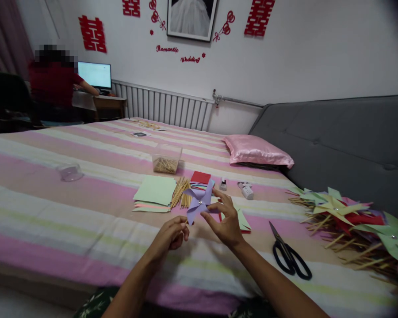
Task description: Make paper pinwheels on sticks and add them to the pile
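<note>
A purple paper pinwheel [200,202] with a shiny pin at its centre is held up over the bed. My right hand [226,220] grips its right side, thumb and fingers on the blades. Just below the lower blade, my left hand [173,233] is closed with curled fingers; what it holds, if anything, is hidden. Behind the pinwheel lie loose wooden sticks [180,192], a stack of light green paper squares [155,190] and a stack with red paper [200,177] on top. Folded green and red paper [243,221] lies partly behind my right hand.
Black-handled scissors [287,254] lie at the right, before a pile of finished pinwheels [348,216]. A clear box of sticks [166,160], a small bottle [223,184], a clear lid [69,172] and a pink pillow [257,150] rest on the bed. A person [53,88] sits at a desk.
</note>
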`<move>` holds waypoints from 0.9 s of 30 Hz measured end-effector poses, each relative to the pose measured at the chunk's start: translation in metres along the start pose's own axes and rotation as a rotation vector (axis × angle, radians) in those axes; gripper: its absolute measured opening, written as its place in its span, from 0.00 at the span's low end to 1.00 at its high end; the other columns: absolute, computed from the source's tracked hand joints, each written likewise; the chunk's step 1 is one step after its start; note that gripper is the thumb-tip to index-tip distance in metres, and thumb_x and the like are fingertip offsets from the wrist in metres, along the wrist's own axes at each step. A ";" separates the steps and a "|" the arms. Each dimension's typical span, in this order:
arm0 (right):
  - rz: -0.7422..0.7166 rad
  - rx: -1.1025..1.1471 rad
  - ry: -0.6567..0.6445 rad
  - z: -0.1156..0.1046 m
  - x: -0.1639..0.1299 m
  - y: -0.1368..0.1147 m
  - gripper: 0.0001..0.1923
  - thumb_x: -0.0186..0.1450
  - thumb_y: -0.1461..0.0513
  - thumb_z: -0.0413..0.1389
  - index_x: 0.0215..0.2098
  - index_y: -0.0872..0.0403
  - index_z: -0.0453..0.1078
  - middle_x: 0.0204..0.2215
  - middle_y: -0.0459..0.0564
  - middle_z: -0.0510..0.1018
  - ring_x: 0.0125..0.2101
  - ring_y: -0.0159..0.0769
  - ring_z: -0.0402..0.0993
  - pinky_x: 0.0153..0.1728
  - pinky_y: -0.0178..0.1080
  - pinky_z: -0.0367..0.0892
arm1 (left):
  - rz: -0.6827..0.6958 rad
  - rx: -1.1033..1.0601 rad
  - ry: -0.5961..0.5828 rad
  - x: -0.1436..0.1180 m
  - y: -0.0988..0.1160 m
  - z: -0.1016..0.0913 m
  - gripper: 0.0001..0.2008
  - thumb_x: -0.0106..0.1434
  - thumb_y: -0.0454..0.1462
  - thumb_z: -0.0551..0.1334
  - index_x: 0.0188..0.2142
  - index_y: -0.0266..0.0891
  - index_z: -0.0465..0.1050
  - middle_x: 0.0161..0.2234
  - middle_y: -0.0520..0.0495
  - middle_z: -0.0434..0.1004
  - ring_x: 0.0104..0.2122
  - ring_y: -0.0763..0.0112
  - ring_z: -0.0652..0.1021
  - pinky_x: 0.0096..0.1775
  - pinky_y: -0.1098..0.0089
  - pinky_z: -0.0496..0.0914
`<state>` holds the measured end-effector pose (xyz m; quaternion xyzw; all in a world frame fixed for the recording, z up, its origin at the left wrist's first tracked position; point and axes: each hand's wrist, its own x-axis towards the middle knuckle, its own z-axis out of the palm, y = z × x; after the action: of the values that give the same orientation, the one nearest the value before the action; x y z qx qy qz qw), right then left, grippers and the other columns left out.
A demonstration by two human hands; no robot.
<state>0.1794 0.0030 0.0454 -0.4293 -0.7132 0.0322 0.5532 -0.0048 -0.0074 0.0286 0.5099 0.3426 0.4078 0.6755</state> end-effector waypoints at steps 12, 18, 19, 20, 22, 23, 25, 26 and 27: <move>0.029 0.001 0.003 0.003 -0.001 -0.003 0.04 0.52 0.60 0.63 0.28 0.50 0.75 0.49 0.53 0.71 0.48 0.45 0.65 0.47 0.50 0.63 | 0.012 0.150 0.190 0.004 -0.014 0.008 0.23 0.56 0.53 0.57 0.31 0.33 0.74 0.12 0.59 0.53 0.14 0.81 0.51 0.19 0.74 0.43; 0.072 0.002 0.047 0.010 -0.006 -0.001 0.04 0.52 0.59 0.64 0.27 0.49 0.76 0.48 0.53 0.72 0.47 0.45 0.66 0.44 0.48 0.64 | -0.021 0.101 0.151 0.002 -0.014 0.014 0.22 0.56 0.52 0.56 0.29 0.34 0.74 0.10 0.60 0.52 0.13 0.82 0.48 0.19 0.74 0.41; 0.077 0.000 0.047 0.010 -0.007 -0.001 0.04 0.52 0.60 0.64 0.27 0.49 0.77 0.47 0.53 0.72 0.47 0.45 0.66 0.44 0.48 0.64 | -0.029 0.094 0.144 0.002 -0.014 0.014 0.22 0.56 0.53 0.57 0.29 0.34 0.73 0.10 0.60 0.51 0.13 0.82 0.48 0.19 0.74 0.41; 0.081 -0.003 0.045 0.010 -0.007 -0.001 0.03 0.52 0.60 0.64 0.27 0.49 0.77 0.47 0.53 0.72 0.47 0.45 0.66 0.45 0.48 0.64 | -0.034 0.089 0.138 0.002 -0.014 0.015 0.22 0.55 0.53 0.57 0.29 0.34 0.73 0.10 0.60 0.51 0.13 0.82 0.47 0.19 0.74 0.41; 0.082 -0.005 0.033 0.010 -0.007 -0.001 0.03 0.53 0.61 0.63 0.28 0.49 0.77 0.47 0.53 0.72 0.47 0.44 0.66 0.45 0.47 0.64 | -0.037 0.084 0.133 0.002 -0.013 0.014 0.22 0.55 0.52 0.57 0.29 0.33 0.73 0.10 0.61 0.51 0.12 0.82 0.47 0.19 0.74 0.41; 0.081 -0.002 0.025 0.009 -0.007 -0.002 0.03 0.53 0.61 0.63 0.28 0.49 0.77 0.47 0.53 0.72 0.47 0.44 0.66 0.45 0.47 0.64 | -0.035 0.084 0.133 0.002 -0.013 0.014 0.22 0.55 0.52 0.57 0.29 0.33 0.73 0.10 0.61 0.51 0.13 0.82 0.47 0.19 0.74 0.41; 0.079 0.012 0.001 0.007 -0.005 -0.003 0.02 0.54 0.61 0.62 0.28 0.50 0.77 0.48 0.54 0.72 0.48 0.44 0.65 0.44 0.46 0.65 | -0.024 0.086 0.136 0.002 -0.013 0.013 0.21 0.56 0.52 0.57 0.29 0.33 0.73 0.10 0.60 0.51 0.13 0.82 0.47 0.19 0.74 0.41; 0.082 0.022 -0.012 0.007 -0.005 -0.003 0.02 0.55 0.61 0.61 0.27 0.51 0.77 0.49 0.54 0.71 0.48 0.44 0.65 0.44 0.46 0.66 | -0.017 0.091 0.138 0.001 -0.013 0.012 0.21 0.57 0.51 0.56 0.28 0.33 0.73 0.10 0.60 0.51 0.13 0.82 0.47 0.19 0.74 0.41; 0.087 0.031 -0.022 0.006 -0.004 -0.004 0.03 0.56 0.61 0.60 0.27 0.51 0.77 0.49 0.54 0.71 0.48 0.45 0.66 0.43 0.46 0.66 | -0.010 0.099 0.140 0.001 -0.013 0.012 0.21 0.57 0.51 0.56 0.28 0.33 0.73 0.10 0.60 0.51 0.13 0.82 0.47 0.19 0.74 0.41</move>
<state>0.1723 0.0006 0.0419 -0.4507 -0.6994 0.0721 0.5500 0.0089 -0.0130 0.0185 0.5111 0.4112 0.4215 0.6261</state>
